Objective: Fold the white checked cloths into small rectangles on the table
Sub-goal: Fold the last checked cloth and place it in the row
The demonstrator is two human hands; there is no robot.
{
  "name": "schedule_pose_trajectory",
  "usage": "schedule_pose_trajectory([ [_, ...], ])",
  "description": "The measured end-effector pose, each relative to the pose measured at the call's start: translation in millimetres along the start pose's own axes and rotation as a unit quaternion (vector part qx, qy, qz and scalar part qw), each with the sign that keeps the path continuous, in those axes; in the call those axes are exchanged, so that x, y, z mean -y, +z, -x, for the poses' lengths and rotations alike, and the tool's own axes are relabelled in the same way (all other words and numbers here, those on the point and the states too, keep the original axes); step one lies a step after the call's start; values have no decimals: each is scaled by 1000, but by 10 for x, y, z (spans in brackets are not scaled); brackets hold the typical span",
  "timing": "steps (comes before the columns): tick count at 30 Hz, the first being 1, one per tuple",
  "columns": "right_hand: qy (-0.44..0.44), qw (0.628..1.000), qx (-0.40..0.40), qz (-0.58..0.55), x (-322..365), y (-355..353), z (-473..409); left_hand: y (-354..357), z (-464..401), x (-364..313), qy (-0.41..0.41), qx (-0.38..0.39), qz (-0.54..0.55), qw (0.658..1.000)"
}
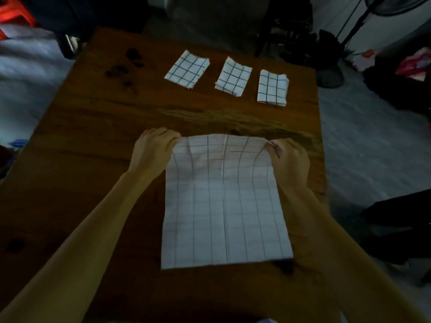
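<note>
The far left corner of a white checked cloth [224,203] is being pinched by the curled fingers of the left hand [154,151], and the far right corner is being gripped the same way by the right hand [289,160]; the fingertips themselves are being hidden by the knuckles and the bunched fabric, so the exact hold cannot be told. Between the two hands the far edge is being held taut and slightly lifted, while the rest of the cloth is being left flat on the table [70,183], stretching from the fingers back toward the person. Well beyond the fingers, three folded cloths [233,76] are being kept in a row, so three seem finished and this one appears to be only partly folded, with several folds judged to remain. Whether more cloths are waiting cannot be seen; the dim surroundings are being blurred, and dark spots [121,71] beyond the left hand are hard to identify.
</note>
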State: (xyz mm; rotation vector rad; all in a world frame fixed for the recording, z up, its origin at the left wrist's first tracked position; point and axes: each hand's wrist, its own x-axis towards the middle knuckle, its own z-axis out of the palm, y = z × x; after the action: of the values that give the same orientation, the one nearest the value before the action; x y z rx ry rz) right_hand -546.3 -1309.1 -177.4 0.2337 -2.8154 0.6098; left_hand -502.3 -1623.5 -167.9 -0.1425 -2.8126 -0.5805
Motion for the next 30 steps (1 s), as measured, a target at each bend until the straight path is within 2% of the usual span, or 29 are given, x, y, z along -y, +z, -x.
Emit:
schedule_pose_trajectory([
  [2,9,999,35,-8,-57,-53,190,5,138,-54,-1,12,0,1000],
  [6,-68,996,59,3,-231,-91,606,33,439,-215,-16,38,11,999],
  [12,-92,989,117,8,-421,-35,1005,115,914,-417,-16,79,-11,997],
  [16,-68,984,161,25,-474,-37,1227,212,1215,-584,-32,109,-35,993],
  [20,-4,963,258,77,-486,7,1347,324,1381,-684,-89,239,-70,964],
  [22,21,953,292,74,-453,29,1369,348,1421,-742,-126,264,-57,954],
  [25,39,953,295,52,-353,88,1338,387,1319,-774,-163,237,9,958],
  [30,29,970,242,-15,-120,436,951,692,672,-567,-175,154,25,972],
])
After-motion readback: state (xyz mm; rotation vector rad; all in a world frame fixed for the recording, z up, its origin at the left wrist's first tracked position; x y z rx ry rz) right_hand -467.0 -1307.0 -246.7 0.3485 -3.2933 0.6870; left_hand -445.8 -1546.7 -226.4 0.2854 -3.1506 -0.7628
